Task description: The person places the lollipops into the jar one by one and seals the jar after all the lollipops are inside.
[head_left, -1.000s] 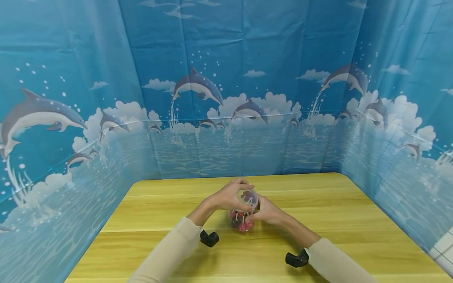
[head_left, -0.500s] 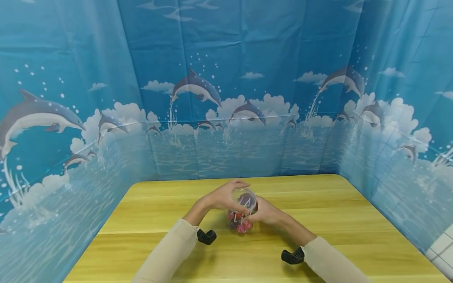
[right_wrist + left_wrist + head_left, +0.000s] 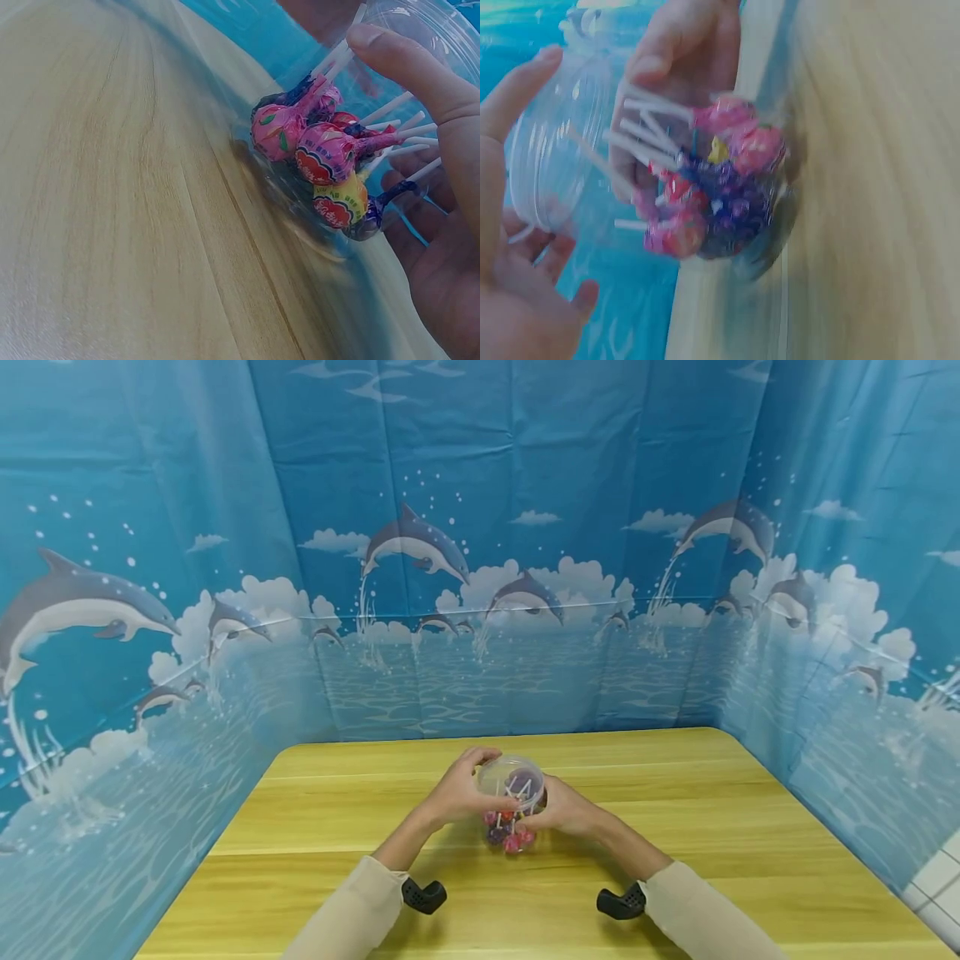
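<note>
A clear plastic jar (image 3: 510, 828) of lollipops (image 3: 720, 187) stands near the middle of the table. Wrapped in pink, purple, red and yellow, the candies lie at the bottom with white sticks upward. My right hand (image 3: 566, 810) grips the jar's right side, its thumb (image 3: 405, 64) across the near wall. At the top, my left hand (image 3: 457, 793) holds the round clear lid (image 3: 495, 774) by its rim, thumb and fingers on opposite sides. Whether the lid sits on the mouth or is just off it, I cannot tell. The left wrist view is blurred.
The yellow wooden table (image 3: 300, 827) extends around the jar on all sides. A blue dolphin-print curtain (image 3: 465, 677) hangs behind it and along both sides. Black wrist-worn devices (image 3: 423, 897) sit by both sleeves.
My left hand has shifted left at the top of the jar, and the clear round outline there reaches farther left. My right hand and the jar stay nearly in place.
</note>
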Tool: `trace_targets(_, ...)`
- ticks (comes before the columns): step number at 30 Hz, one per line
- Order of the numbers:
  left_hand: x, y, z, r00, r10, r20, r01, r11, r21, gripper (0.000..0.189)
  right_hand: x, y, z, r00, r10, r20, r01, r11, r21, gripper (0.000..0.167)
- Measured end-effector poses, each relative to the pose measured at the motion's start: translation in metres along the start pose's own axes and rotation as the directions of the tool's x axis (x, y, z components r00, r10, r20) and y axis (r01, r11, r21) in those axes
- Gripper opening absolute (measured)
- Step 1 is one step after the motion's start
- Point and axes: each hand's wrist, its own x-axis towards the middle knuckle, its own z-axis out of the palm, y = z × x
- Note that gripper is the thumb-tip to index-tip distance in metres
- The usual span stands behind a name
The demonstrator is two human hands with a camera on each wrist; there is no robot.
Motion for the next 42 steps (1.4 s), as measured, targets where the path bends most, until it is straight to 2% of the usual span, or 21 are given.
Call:
trace_targets(3,0.001,-0.007,-0.005,0.998,-0.016,0.068,0.023,0.994,-0.105,0.079,0.0,0.0,0.0,1.0,0.009,-0.005,-0.009,1.0,0.02,0.074)
trace_targets(8,0.006,-0.016,-0.011,0.982,-0.007,0.191,0.061,0.958,-0.28,0.075,0.0,0.001,0.0,1.0,0.016,-0.005,-0.016,0.998,0.052,0.078)
trace_targets(10,0.007,-0.018,-0.012,0.976,0.005,0.217,0.065,0.947,-0.315,0.077,0.0,0.002,0.0,1.0,0.013,-0.003,-0.013,0.998,0.056,0.078)
trace_targets(13,0.007,-0.02,-0.013,0.973,0.014,0.231,0.064,0.943,-0.327,0.083,0.0,0.003,0.0,1.0,0.01,0.003,-0.011,0.999,0.054,0.078)
trace_targets(17,0.004,-0.018,-0.012,0.976,0.03,0.216,0.042,0.947,-0.319,0.094,0.0,0.004,-0.001,1.0,0.007,0.006,-0.007,0.999,0.044,0.079)
trace_targets(21,-0.002,-0.009,-0.007,0.989,0.02,0.143,0.024,0.955,-0.295,0.101,0.0,0.003,0.0,1.0,-0.002,0.001,0.002,1.0,0.027,0.08)
trace_targets(25,-0.005,-0.001,0.001,0.999,-0.024,0.047,0.034,0.972,-0.231,0.097,0.0,0.001,0.0,1.0,-0.002,0.002,0.002,1.0,0.015,0.076)
trace_targets(29,-0.004,-0.003,0.006,0.997,-0.071,0.023,0.074,0.963,-0.258,0.086,-0.001,0.0,0.001,1.0,0.005,0.008,-0.005,1.0,0.012,0.073)
trace_targets(31,-0.003,-0.006,0.005,0.996,-0.074,0.047,0.084,0.951,-0.297,0.081,-0.002,0.0,0.001,1.0,0.007,0.007,-0.007,1.0,0.013,0.076)
trace_targets(34,-0.001,-0.009,-0.001,0.992,-0.054,0.117,0.09,0.938,-0.334,0.076,-0.002,-0.001,0.001,1.0,0.006,0.001,-0.006,1.0,0.016,0.077)
trace_targets(38,0.003,-0.012,-0.011,0.976,-0.007,0.216,0.086,0.93,-0.356,0.079,-0.002,0.0,0.0,1.0,0.001,-0.002,-0.001,0.999,0.036,0.079)
trace_targets(42,0.008,-0.017,-0.017,0.959,0.004,0.282,0.102,0.927,-0.36,0.082,-0.002,0.0,0.0,1.0,0.006,0.005,-0.006,0.998,0.058,0.08)
